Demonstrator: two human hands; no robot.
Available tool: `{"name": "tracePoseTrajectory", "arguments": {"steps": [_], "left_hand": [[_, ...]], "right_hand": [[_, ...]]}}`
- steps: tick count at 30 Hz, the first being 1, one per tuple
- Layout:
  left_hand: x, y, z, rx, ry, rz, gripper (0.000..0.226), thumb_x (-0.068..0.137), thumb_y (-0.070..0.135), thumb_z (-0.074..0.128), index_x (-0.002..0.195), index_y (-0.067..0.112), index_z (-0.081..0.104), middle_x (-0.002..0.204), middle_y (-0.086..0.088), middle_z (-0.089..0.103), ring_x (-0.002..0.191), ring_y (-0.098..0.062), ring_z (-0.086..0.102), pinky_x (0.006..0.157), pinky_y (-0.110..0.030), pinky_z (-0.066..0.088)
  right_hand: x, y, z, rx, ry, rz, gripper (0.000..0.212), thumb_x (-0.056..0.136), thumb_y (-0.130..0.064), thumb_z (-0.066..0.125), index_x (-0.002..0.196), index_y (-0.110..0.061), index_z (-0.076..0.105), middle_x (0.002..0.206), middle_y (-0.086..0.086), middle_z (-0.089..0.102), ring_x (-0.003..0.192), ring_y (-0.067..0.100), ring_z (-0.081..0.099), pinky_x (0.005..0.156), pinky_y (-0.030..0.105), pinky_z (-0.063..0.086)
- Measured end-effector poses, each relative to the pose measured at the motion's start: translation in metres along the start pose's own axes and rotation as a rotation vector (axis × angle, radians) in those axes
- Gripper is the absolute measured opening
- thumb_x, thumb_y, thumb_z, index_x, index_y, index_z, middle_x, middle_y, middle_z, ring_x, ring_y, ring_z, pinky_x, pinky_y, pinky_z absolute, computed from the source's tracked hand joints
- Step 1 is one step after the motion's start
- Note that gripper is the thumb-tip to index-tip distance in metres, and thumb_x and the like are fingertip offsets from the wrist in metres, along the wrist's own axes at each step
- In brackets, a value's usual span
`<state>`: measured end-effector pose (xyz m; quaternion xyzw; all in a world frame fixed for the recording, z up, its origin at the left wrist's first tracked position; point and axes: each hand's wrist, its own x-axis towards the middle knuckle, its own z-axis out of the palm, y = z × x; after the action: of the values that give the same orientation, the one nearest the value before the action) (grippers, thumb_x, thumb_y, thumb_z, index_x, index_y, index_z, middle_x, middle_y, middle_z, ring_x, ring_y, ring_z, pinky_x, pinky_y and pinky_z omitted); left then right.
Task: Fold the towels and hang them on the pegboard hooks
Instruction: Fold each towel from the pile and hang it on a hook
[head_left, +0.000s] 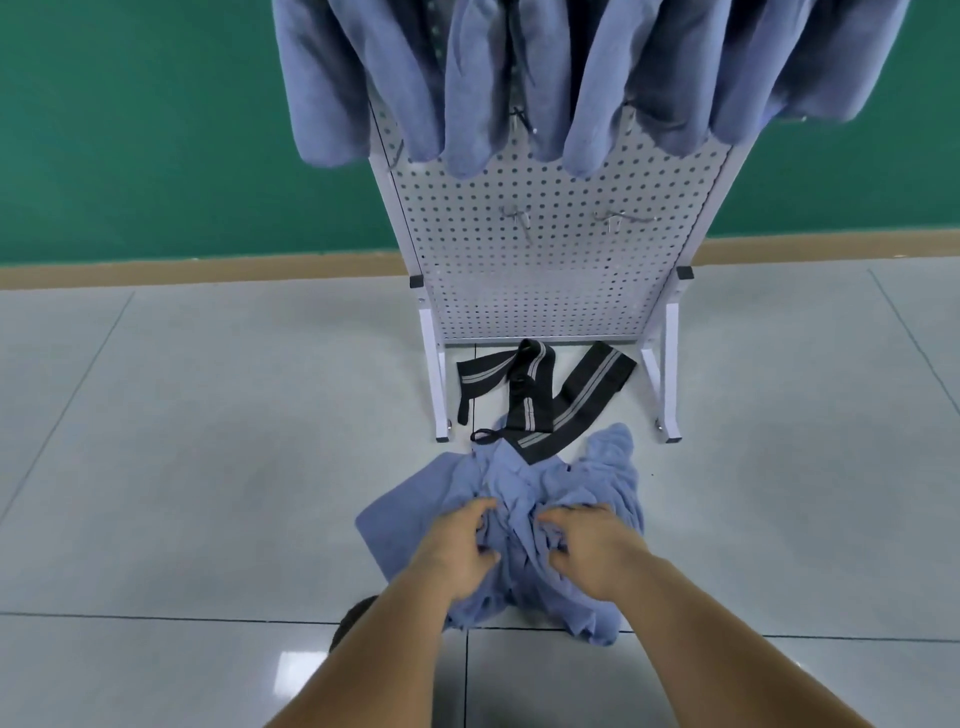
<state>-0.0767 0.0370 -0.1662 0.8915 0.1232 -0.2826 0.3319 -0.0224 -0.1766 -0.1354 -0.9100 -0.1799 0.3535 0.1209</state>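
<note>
A crumpled blue towel (602, 467) lies in a heap on the tiled floor in front of the white pegboard stand (545, 270). My left hand (462, 551) and my right hand (592, 551) both press into the middle of the heap, fingers curled into the cloth. Several blue towels (467, 88) hang from hooks along the top of the pegboard. Two bare metal hooks (517, 218) stick out lower on the board.
A black strap with grey stripes (535, 395) lies on the floor between the stand's legs, its end resting on the towel heap. The stand's white legs (441, 395) flank it. A green wall with a tan skirting runs behind. A dark shoe tip (353, 618) shows by my left arm.
</note>
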Motion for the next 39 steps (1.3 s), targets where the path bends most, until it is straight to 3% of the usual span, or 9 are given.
{"name": "tracePoseTrajectory", "arguments": {"steps": [5, 8, 11, 16, 22, 28, 30, 34, 39], "left_hand": [[0.017, 0.018, 0.004, -0.18, 0.171, -0.106, 0.03, 0.089, 0.035, 0.077, 0.106, 0.04, 0.053, 0.08, 0.012, 0.067, 0.089, -0.017, 0.069, 0.076, -0.03, 0.051], [0.018, 0.024, 0.008, -0.079, 0.196, -0.085, 0.004, 0.095, 0.032, 0.069, 0.093, 0.029, 0.067, 0.086, 0.001, 0.073, 0.086, -0.023, 0.069, 0.074, -0.03, 0.052], [0.015, 0.027, 0.003, -0.126, 0.262, -0.026, 0.01, 0.1, 0.027, 0.063, 0.094, 0.024, 0.07, 0.087, 0.003, 0.072, 0.083, -0.018, 0.068, 0.079, -0.036, 0.058], [0.004, 0.031, -0.019, -0.169, 0.282, 0.088, 0.011, 0.104, 0.023, 0.06, 0.096, 0.018, 0.066, 0.08, 0.006, 0.064, 0.077, -0.013, 0.059, 0.073, -0.027, 0.048], [-0.024, 0.063, -0.062, -0.243, 0.279, 0.253, 0.014, 0.099, 0.021, 0.068, 0.091, 0.032, 0.064, 0.078, 0.015, 0.066, 0.071, 0.001, 0.058, 0.072, -0.018, 0.045], [-0.049, 0.105, -0.117, -0.31, 0.258, 0.319, 0.008, 0.094, 0.025, 0.075, 0.09, 0.031, 0.072, 0.094, 0.009, 0.075, 0.094, -0.014, 0.072, 0.091, -0.036, 0.059], [-0.063, 0.122, -0.136, -0.319, 0.232, 0.33, 0.005, 0.093, 0.028, 0.076, 0.09, 0.031, 0.074, 0.092, 0.004, 0.077, 0.089, -0.017, 0.073, 0.086, -0.038, 0.06], [-0.095, 0.16, -0.182, -0.323, 0.215, 0.375, 0.009, 0.091, 0.029, 0.08, 0.095, 0.027, 0.071, 0.068, 0.009, 0.071, 0.064, -0.01, 0.059, 0.068, -0.027, 0.051], [-0.144, 0.213, -0.242, -0.296, 0.312, 0.479, 0.021, 0.092, 0.032, 0.079, 0.104, 0.023, 0.064, 0.07, 0.002, 0.071, 0.053, -0.007, 0.052, 0.05, -0.019, 0.042]], "right_hand": [[0.013, 0.008, 0.0, 0.143, 0.088, 0.097, 0.048, 0.098, -0.04, 0.06, 0.144, -0.035, 0.047, 0.133, -0.002, 0.065, 0.122, 0.023, 0.06, 0.102, 0.035, 0.051], [0.011, 0.01, -0.002, 0.192, 0.119, 0.1, 0.044, 0.096, -0.04, 0.062, 0.138, -0.044, 0.048, 0.122, -0.007, 0.068, 0.114, 0.021, 0.063, 0.098, 0.037, 0.054], [0.007, 0.009, -0.009, 0.198, 0.158, 0.063, 0.042, 0.095, -0.038, 0.062, 0.134, -0.046, 0.052, 0.117, -0.008, 0.068, 0.111, 0.021, 0.065, 0.096, 0.037, 0.056], [-0.004, -0.002, -0.027, 0.224, 0.194, -0.014, 0.068, 0.092, -0.043, 0.071, 0.153, -0.041, 0.041, 0.13, -0.001, 0.061, 0.122, 0.021, 0.058, 0.102, 0.033, 0.049], [-0.025, -0.022, -0.037, 0.481, 0.198, -0.078, 0.076, 0.083, -0.025, 0.083, 0.151, -0.03, 0.049, 0.097, -0.011, 0.076, 0.095, 0.008, 0.07, 0.095, 0.03, 0.055], [-0.056, -0.046, -0.076, 0.512, 0.382, -0.173, 0.052, 0.077, -0.038, 0.088, 0.117, -0.048, 0.056, 0.091, -0.012, 0.068, 0.078, 0.007, 0.067, 0.08, 0.029, 0.055], [-0.066, -0.053, -0.095, 0.451, 0.46, -0.202, 0.049, 0.075, -0.048, 0.082, 0.119, -0.045, 0.063, 0.101, -0.013, 0.066, 0.08, 0.004, 0.065, 0.079, 0.028, 0.055], [-0.089, -0.065, -0.146, 0.497, 0.566, -0.289, 0.016, 0.09, -0.028, 0.076, 0.099, -0.042, 0.073, 0.092, -0.018, 0.074, 0.078, -0.002, 0.067, 0.07, 0.013, 0.048], [-0.128, -0.08, -0.229, 0.511, 0.61, -0.313, 0.018, 0.098, -0.026, 0.068, 0.082, -0.02, 0.073, 0.066, -0.011, 0.065, 0.06, 0.002, 0.052, 0.063, 0.027, 0.044]]}}
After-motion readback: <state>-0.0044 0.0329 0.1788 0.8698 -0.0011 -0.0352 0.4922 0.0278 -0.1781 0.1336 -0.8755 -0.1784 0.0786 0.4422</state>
